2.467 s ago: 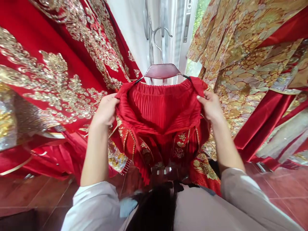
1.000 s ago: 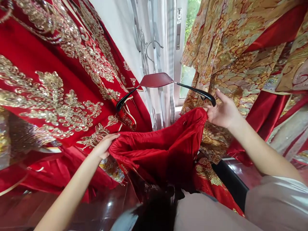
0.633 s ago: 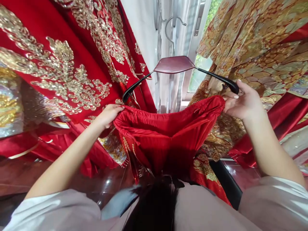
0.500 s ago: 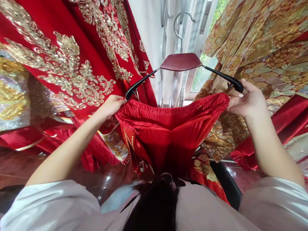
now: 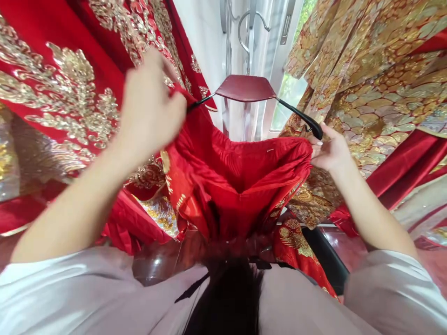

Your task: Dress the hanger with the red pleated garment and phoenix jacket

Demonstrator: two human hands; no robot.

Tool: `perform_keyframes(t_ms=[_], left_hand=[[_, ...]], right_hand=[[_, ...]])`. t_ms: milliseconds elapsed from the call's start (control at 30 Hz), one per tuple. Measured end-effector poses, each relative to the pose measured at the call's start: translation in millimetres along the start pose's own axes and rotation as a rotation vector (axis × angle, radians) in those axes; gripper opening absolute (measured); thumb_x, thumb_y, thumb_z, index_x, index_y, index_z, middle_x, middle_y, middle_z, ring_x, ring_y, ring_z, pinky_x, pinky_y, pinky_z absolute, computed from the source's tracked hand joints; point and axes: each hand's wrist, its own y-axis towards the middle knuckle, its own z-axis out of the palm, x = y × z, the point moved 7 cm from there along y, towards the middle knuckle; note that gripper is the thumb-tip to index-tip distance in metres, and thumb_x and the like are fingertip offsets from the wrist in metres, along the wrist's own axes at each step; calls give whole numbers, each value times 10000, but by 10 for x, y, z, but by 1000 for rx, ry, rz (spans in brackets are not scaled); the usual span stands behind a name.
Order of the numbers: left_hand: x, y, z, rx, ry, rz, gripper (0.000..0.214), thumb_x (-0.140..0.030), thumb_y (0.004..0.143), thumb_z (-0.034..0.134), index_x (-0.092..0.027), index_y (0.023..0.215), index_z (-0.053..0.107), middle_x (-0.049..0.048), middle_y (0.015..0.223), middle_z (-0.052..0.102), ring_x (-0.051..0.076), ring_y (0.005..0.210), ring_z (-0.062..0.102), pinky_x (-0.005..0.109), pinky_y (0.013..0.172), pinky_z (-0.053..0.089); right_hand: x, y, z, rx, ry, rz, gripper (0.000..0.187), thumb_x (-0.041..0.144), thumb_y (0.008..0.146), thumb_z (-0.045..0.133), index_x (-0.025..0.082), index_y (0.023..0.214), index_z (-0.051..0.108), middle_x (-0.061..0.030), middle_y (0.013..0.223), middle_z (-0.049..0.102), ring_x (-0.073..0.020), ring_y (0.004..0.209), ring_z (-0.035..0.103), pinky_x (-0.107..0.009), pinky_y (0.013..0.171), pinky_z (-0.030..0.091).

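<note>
A red dress (image 5: 240, 186) with a gathered top edge hangs open in front of me below a hanger (image 5: 246, 88), which has a maroon middle, black arms and a metal hook. My left hand (image 5: 152, 104), smeared by motion, is raised at the hanger's left end, closed on the dress's upper left edge, which it pulls up over that arm. Cloth and fingers hide the left tip. On the other side my right hand (image 5: 330, 149) pinches the dress's upper right corner, just under the hanger's right tip, its fingers touching that tip.
Red garments with gold sequin embroidery (image 5: 77, 70) hang close on the left. Gold scale-patterned garments (image 5: 373, 102) hang on the right. Behind the hanger are a pale curtain (image 5: 209, 42) and a window (image 5: 284, 111). A black bench-like object (image 5: 326, 258) stands low on the right.
My left hand has risen from beside the hanger's left tip, drawing the dress's left edge up with it. The hanger and my right hand have shifted slightly left in view.
</note>
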Motion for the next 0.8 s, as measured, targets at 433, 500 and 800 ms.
perform_keyframes(t_ms=[433,500,800], left_hand=[[-1636,289,746,62,-152,646,413,-367,896,364,-237,1192,620,104,1293,551,294,1267,416,496,1127,220],[-1656,458,922,165,-260,553,376,-423,870,385,-328,1105,664,69,1157,640,287,1262,413,523,1096,244],[-1708,519,1057,222,-101,578,455,-494,865,317,-327,996,719,90,1002,699,316,1121,501,544,1021,251]], right_hand=[[99,54,-147,100,-335,-275,437,647,806,455,223,809,562,29,534,294,-105,452,266,-248,475,297],[111,66,-179,87,-290,-283,416,625,809,481,227,872,582,30,545,362,-98,445,303,-236,463,319],[415,-47,-326,156,-312,-181,755,120,594,777,178,1293,497,-3,877,684,-104,692,627,-207,640,511]])
